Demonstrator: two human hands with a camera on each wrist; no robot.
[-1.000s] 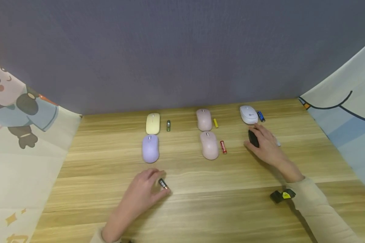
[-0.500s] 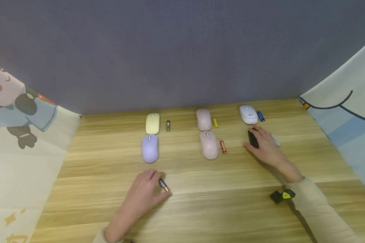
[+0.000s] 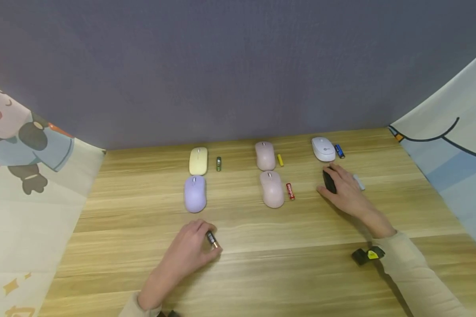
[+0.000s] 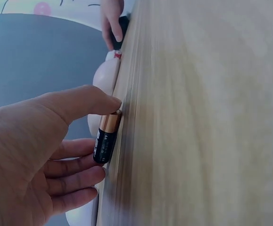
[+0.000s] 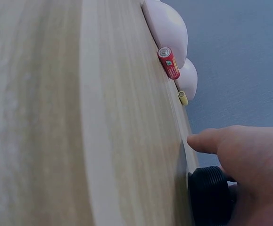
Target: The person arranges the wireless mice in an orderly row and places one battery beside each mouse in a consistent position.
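My left hand (image 3: pixel 188 246) pinches a black and copper AA battery (image 3: pixel 212 239) end to end, low over the wooden table. In the left wrist view the thumb tip is at the battery's copper end (image 4: pixel 110 123) and a fingertip at its black end. My right hand (image 3: pixel 347 189) is around a black computer mouse (image 3: pixel 329 181) on the right side, covering much of it. The right wrist view shows the ribbed end of this mouse (image 5: pixel 209 193) beneath the hand, with the thumb extended beside it. A whitish battery (image 3: pixel 358 182) lies just right of that hand, partly covered.
A yellow mouse (image 3: pixel 198 161) with a green battery (image 3: pixel 218 164) stands above a purple mouse (image 3: pixel 195 193). Two pink mice (image 3: pixel 272 189) have a yellow battery (image 3: pixel 280 160) and a red battery (image 3: pixel 290 191) beside them. At back right are a white mouse (image 3: pixel 323 149) and blue battery (image 3: pixel 339 151).
My left fingers have closed in on the black and copper battery, whose tilt has shifted slightly. The right hand stays at the black mouse, with more of the whitish battery showing.
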